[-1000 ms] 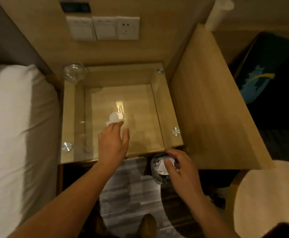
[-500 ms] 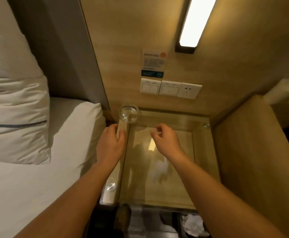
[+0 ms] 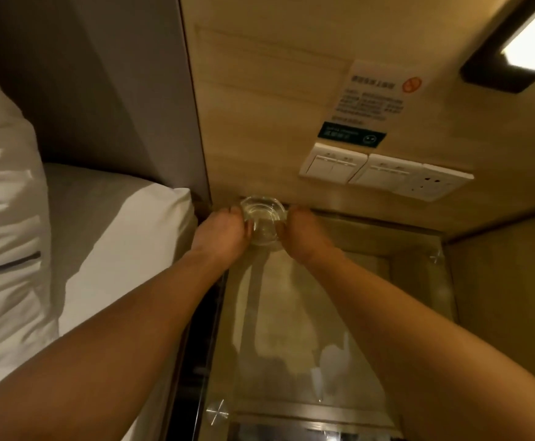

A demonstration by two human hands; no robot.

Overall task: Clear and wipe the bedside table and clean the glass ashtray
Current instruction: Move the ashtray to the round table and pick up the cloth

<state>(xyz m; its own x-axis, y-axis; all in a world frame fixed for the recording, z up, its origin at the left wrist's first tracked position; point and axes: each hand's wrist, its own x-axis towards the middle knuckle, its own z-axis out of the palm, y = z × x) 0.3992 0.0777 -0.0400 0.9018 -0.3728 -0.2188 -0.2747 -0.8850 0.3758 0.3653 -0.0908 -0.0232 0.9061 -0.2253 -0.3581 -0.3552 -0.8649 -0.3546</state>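
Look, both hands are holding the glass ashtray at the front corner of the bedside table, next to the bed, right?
Not quite. In the head view the left hand and right hand do grip the glass ashtray from either side, next to the bed, but it sits at the back corner of the bedside table, against the wooden wall, not the front.

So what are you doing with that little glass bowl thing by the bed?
That is a glass ashtray, sitting at the back corner of the bedside table, next to the bed. The person has the left hand on one side of it and the right hand on the other, gripping it. It looks about to be picked up for cleaning. Nothing else lies on the glass top.
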